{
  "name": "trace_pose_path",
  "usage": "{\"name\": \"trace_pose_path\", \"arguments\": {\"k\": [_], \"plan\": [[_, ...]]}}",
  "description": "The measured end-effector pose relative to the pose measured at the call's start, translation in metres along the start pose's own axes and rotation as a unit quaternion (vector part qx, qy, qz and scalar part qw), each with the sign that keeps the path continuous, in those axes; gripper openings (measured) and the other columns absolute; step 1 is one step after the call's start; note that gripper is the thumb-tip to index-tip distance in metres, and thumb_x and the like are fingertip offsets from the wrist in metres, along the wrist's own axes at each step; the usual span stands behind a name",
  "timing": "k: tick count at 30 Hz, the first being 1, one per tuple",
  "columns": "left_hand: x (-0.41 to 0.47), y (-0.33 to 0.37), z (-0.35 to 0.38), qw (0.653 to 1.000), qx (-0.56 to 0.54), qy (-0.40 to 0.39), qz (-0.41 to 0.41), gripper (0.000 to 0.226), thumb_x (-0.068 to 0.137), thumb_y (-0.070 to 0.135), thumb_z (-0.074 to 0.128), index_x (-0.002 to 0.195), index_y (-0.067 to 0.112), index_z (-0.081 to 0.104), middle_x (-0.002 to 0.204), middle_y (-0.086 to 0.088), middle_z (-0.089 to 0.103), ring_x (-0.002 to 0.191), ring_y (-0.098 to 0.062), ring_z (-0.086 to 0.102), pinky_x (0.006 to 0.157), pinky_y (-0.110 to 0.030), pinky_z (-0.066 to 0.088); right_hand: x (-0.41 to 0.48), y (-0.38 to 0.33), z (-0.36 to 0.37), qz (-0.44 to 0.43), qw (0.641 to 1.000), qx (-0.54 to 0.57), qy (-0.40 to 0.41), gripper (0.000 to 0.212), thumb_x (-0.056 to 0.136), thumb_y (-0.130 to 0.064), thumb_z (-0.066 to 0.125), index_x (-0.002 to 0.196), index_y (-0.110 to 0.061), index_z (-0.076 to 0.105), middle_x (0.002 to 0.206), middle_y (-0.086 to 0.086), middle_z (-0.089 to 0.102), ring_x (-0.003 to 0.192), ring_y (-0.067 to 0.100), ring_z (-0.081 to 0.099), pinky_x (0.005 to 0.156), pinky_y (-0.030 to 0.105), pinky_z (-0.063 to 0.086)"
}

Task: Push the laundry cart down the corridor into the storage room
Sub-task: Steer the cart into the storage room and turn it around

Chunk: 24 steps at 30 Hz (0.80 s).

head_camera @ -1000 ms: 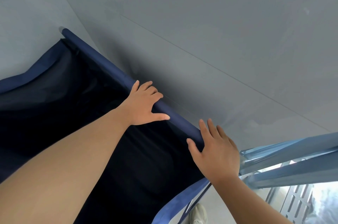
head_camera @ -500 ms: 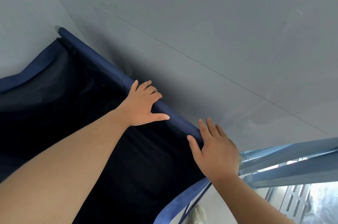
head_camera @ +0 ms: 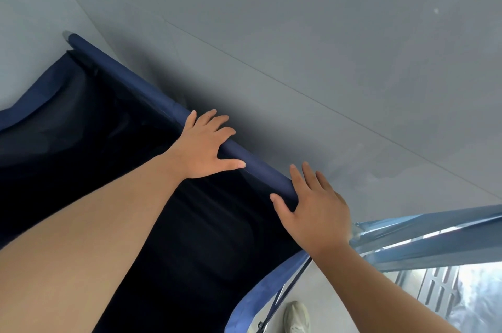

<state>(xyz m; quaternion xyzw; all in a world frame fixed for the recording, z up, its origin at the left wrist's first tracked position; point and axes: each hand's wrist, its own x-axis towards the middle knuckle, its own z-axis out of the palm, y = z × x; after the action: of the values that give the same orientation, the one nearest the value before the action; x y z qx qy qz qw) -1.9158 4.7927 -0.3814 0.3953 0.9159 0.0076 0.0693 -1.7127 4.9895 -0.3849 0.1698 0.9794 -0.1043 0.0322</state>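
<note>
The laundry cart (head_camera: 81, 128) is a deep navy fabric bin that fills the lower left of the head view, and its inside looks dark. A blue padded rim bar (head_camera: 130, 80) runs diagonally from upper left to centre right. My left hand (head_camera: 206, 148) grips the middle of this bar, fingers curled over its far side and thumb along the near side. My right hand (head_camera: 317, 210) lies over the bar's right end at the cart's corner. Its fingers are spread across the top and its thumb is hooked on the inner side.
Grey tiled floor (head_camera: 326, 47) stretches beyond the bar, and a pale wall (head_camera: 24, 20) meets it at upper left. A blue metal frame (head_camera: 434, 234) and a perforated metal panel (head_camera: 437, 289) stand at the right. My pale shoe (head_camera: 296, 316) shows beside the cart's corner.
Both hands keep the same hold on the bar. The cart's far corner and the floor seams have shifted slightly in the view.
</note>
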Motion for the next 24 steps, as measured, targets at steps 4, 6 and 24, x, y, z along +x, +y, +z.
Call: {"name": "trace_pose_path", "arguments": {"k": [4,6,24], "plan": [[0.002,-0.007,-0.002,1.000,-0.001,-0.003,0.000,0.100,0.071,0.092,0.016,0.142,0.027,0.042,0.159,-0.004,0.024,0.148,-0.026,0.008,0.116,-0.055,0.000,0.007,-0.005,0.001,0.000,1.000,0.003,0.004,0.069,0.088,-0.069,0.036,0.143,-0.028,0.042,0.149,0.001,0.049,0.132,0.028,0.052,0.084,0.044,0.054],[0.004,-0.012,-0.002,1.000,-0.003,-0.006,0.000,0.100,0.071,0.092,0.016,0.142,0.027,0.041,0.159,-0.004,0.023,0.148,-0.026,0.007,0.116,-0.055,0.000,0.010,-0.008,0.002,-0.002,1.000,0.002,0.002,0.069,0.088,-0.069,0.035,0.143,-0.028,0.040,0.149,0.001,0.049,0.132,0.027,0.051,0.083,0.044,0.055],[0.006,-0.017,-0.004,1.000,-0.014,0.004,-0.005,0.098,0.074,0.091,0.014,0.148,0.028,0.032,0.162,-0.005,0.014,0.149,-0.027,-0.003,0.116,-0.056,-0.001,0.017,-0.015,0.000,-0.003,0.999,-0.038,0.007,0.076,0.087,-0.072,0.032,0.149,-0.027,0.033,0.155,0.008,0.041,0.138,0.033,0.044,0.099,0.050,0.045]]}}
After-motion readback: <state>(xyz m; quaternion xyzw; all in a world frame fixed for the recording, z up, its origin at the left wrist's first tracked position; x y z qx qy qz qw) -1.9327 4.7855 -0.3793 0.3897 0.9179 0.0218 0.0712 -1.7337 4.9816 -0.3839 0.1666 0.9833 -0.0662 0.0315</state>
